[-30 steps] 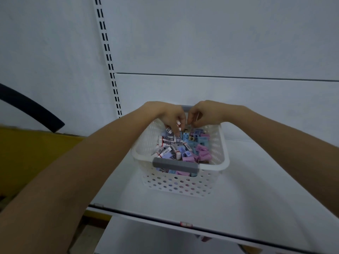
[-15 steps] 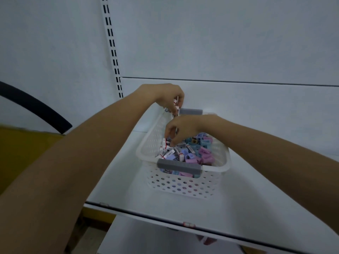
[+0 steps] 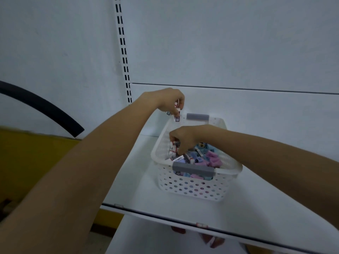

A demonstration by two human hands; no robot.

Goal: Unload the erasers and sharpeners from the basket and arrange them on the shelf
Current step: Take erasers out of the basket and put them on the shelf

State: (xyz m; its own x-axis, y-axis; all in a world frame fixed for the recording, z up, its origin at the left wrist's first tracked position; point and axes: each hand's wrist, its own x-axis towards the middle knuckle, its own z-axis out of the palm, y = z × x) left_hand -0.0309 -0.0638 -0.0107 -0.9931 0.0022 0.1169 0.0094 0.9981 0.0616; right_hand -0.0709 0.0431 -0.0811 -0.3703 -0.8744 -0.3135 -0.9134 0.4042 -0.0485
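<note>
A white perforated basket with grey handles stands on the white shelf. It holds a heap of white erasers and pink, blue and purple sharpeners. My left hand is raised above the basket's far left corner and holds several white erasers in its curled fingers. My right hand is down inside the basket at its left side, fingers curled round white erasers in the heap.
The shelf's front edge runs across below the basket, with a lower shelf under it. A slotted upright stands on the back wall. A black curved tube and a yellow surface lie to the left.
My left hand has lifted out of the basket with erasers, up to the far left corner. My right hand has moved from the far side down into the heap on the left.
</note>
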